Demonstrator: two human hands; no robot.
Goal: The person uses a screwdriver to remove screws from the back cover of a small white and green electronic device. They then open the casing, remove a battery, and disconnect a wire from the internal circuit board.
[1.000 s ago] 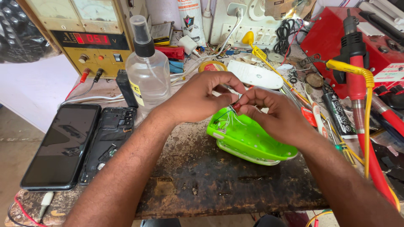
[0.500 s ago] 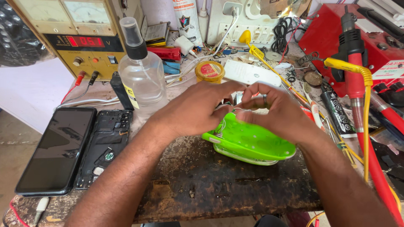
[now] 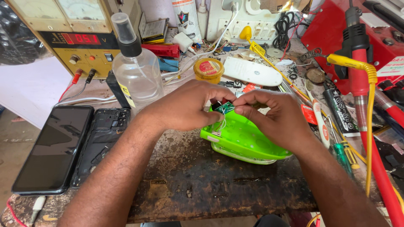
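Observation:
My left hand (image 3: pixel 185 107) and my right hand (image 3: pixel 275 115) meet over a bright green plastic casing (image 3: pixel 246 141) that lies open on the worn workbench. Between the fingertips of both hands is a small green circuit board (image 3: pixel 226 107), pinched from either side. Thin wires hang from the board down to a small part (image 3: pixel 217 133) at the casing's left rim. A pale second shell shows under the green one at its front edge.
A clear spray bottle (image 3: pixel 136 73) stands left of my hands, a power supply with red display (image 3: pixel 78 42) behind it. A dark phone (image 3: pixel 52 147) and an opened phone frame (image 3: pixel 103 143) lie at left. A yellow tin (image 3: pixel 209 69), white cover (image 3: pixel 252 72), screwdrivers (image 3: pixel 347 155) and red hot-air tool (image 3: pixel 364 84) crowd the back and right.
The view has shifted down and closer. My fingers have lifted the small circuit board out of the green casing, with its wires now trailing down to the rim.

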